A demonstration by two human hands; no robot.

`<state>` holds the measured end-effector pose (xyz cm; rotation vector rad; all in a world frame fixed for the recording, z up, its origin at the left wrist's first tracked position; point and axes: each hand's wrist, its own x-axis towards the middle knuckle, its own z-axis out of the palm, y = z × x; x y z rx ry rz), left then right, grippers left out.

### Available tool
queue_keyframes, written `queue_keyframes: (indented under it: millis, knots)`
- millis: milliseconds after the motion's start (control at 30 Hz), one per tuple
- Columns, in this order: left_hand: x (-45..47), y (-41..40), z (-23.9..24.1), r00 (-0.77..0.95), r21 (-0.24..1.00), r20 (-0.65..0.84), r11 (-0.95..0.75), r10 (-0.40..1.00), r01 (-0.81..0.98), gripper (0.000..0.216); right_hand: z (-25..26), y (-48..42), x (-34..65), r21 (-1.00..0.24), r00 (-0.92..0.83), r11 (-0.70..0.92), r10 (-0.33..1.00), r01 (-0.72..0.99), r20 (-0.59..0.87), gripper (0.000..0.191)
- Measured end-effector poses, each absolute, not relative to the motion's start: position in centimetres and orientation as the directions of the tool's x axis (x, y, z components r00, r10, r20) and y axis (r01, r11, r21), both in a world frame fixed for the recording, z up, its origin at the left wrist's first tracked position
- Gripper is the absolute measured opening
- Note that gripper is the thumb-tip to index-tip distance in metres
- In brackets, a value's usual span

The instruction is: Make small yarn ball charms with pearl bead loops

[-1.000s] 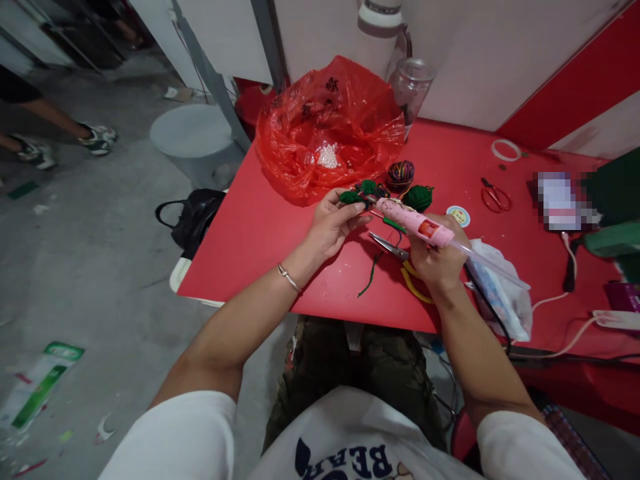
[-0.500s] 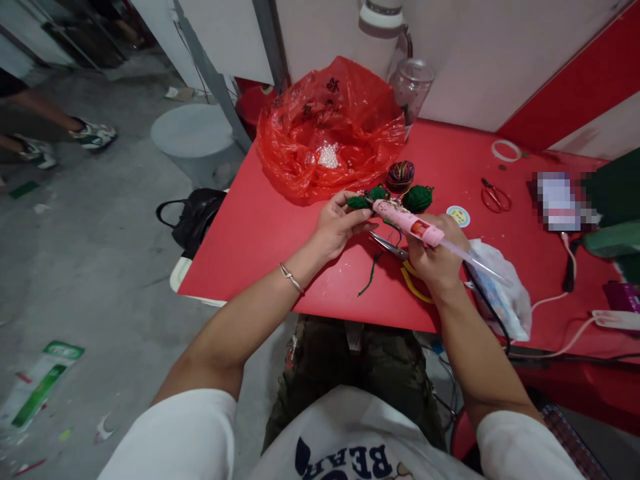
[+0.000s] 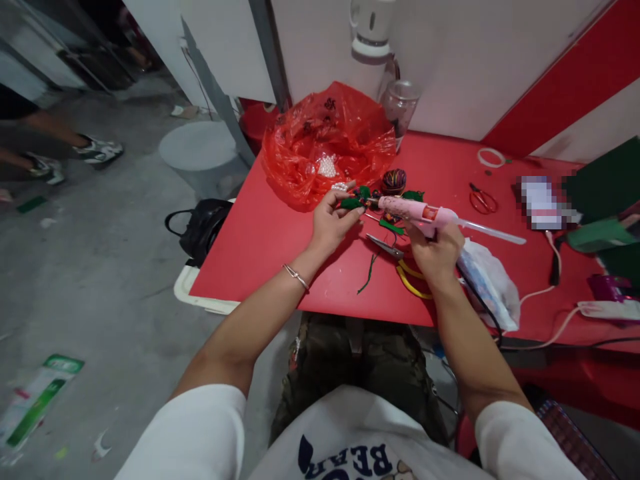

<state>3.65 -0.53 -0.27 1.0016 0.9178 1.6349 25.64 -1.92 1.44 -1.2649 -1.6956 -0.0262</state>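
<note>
My right hand [image 3: 436,248] is closed around a pink glue gun [image 3: 414,210] with a clear glue stick [image 3: 493,232] jutting from its back. The nozzle points left at a small green and dark ornament [image 3: 355,199] pinched in my left hand [image 3: 331,221]. Both hands hover over the red table [image 3: 270,233]. Small pliers [image 3: 384,246] with yellow handles [image 3: 413,279] lie under my right hand, beside a strand of green cord [image 3: 369,273].
A red plastic bag [image 3: 327,143] holding white beads stands behind my hands, with a multicoloured thread ball [image 3: 394,180] and a glass jar [image 3: 397,107]. Red scissors [image 3: 481,198], a tape ring [image 3: 491,157], a clear packet [image 3: 487,280] and cables lie right. A black handbag [image 3: 200,227] sits on the floor.
The view tilted, so everything sits lower and left in frame. The glue gun has levelled out and the nozzle stays at the ornament; both hands keep their grip.
</note>
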Motion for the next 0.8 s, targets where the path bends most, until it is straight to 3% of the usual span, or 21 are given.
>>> queue_keyframes:
  millis: [233,333,500,600,700,800]
  knots:
    - [3.4,-0.1,-0.4,-0.199,0.926,0.356,-0.373,0.913,-0.053,0.029,2.2,-3.0,26.0,-0.593,0.160,0.376,0.736,0.712,0.658,0.038]
    - [3.2,0.0,-0.2,-0.226,0.923,0.369,-0.384,0.902,-0.028,0.028,3.6,-6.0,28.3,-0.588,0.149,0.318,0.778,0.744,0.610,0.042]
    - [3.1,-0.6,0.4,-0.222,0.916,0.367,-0.392,0.903,-0.081,0.031,5.4,-12.8,37.8,-0.335,0.147,0.178,0.646,0.925,0.749,0.045]
    - [3.4,-1.1,0.7,-0.206,0.927,0.340,-0.363,0.918,-0.090,0.034,6.3,-15.7,44.6,-0.226,0.228,-0.075,0.560,0.971,0.796,0.043]
    - [3.8,-1.5,1.0,-0.196,0.943,0.296,-0.319,0.935,-0.095,0.035,6.3,-15.2,49.1,-0.337,0.380,-0.195,0.635,0.921,0.673,0.040]
    - [4.2,-1.7,1.2,-0.200,0.946,0.296,-0.316,0.934,-0.077,0.032,4.8,-11.1,50.4,-0.577,0.386,-0.030,0.772,0.816,0.506,0.053]
